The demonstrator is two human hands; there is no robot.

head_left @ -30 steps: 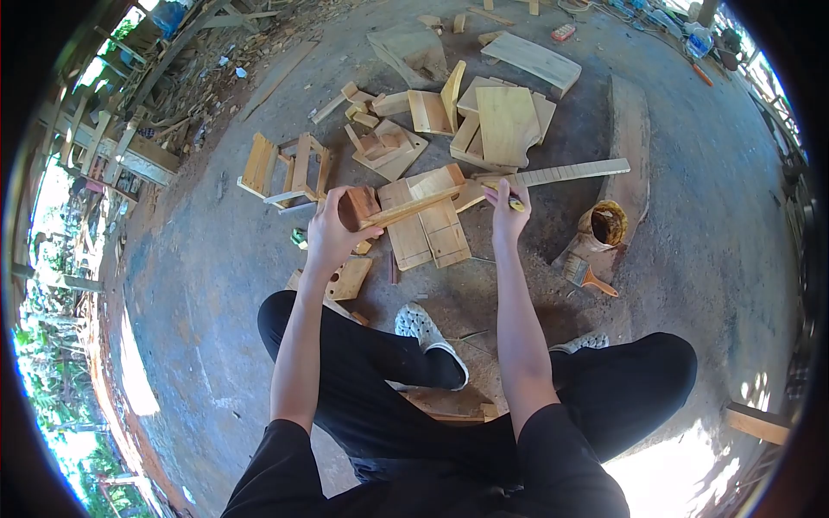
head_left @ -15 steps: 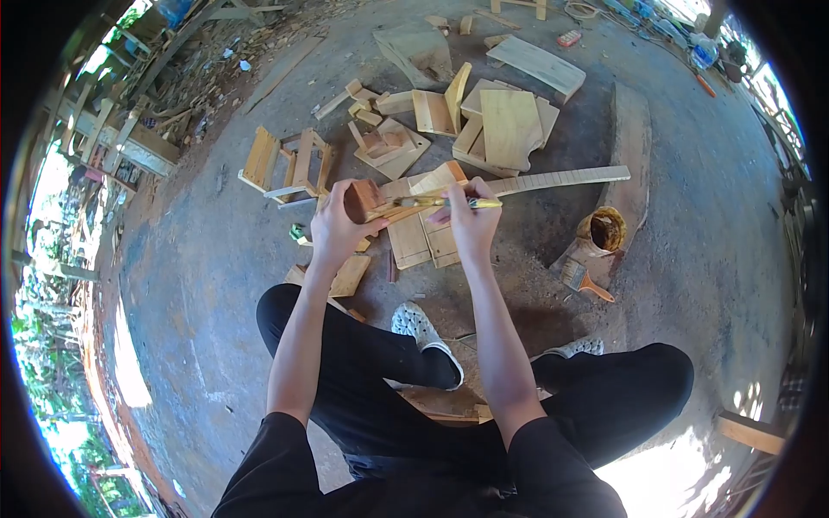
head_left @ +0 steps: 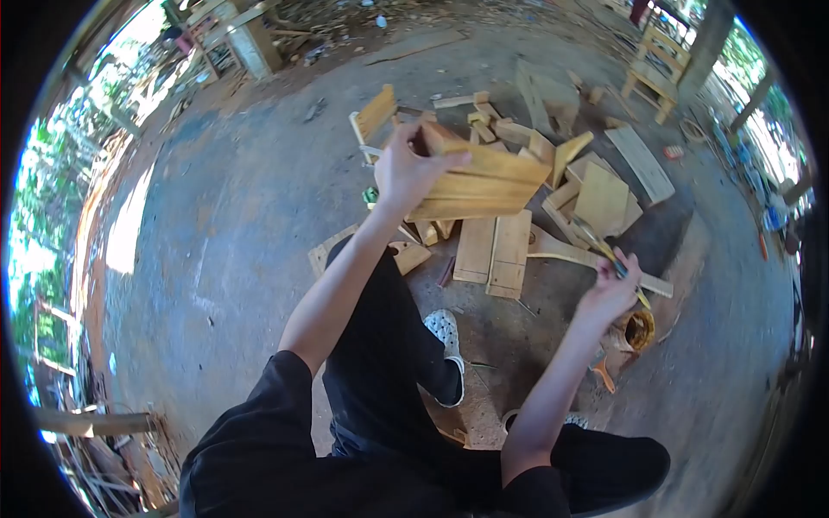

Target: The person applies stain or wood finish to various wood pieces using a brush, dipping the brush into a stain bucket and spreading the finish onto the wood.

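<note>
A wooden piece [head_left: 488,179] with long yellowish boards is raised above the floor, and my left hand [head_left: 410,173] grips its left end. My right hand [head_left: 611,289] holds a thin brush [head_left: 602,248] between its fingers, well to the right of that piece. Just below my right hand stands a container of brown liquid [head_left: 639,330]. A wider paintbrush with an orange handle [head_left: 604,375] lies beside the container. Under the raised piece, two flat boards [head_left: 508,255] rest on the floor, and a long curved strip [head_left: 566,252] extends rightward from them.
Cut wooden pieces [head_left: 602,198] are piled ahead on the concrete floor. A pale plank [head_left: 641,164] lies beyond them. A small wooden chair [head_left: 658,73] stands at the back right, near a post [head_left: 708,52]. My shoe [head_left: 445,332] is below the boards.
The view has turned left. My hands have moved apart; the wooden piece is now tilted to show its long side, and the thin brush has moved away from it toward the container.
</note>
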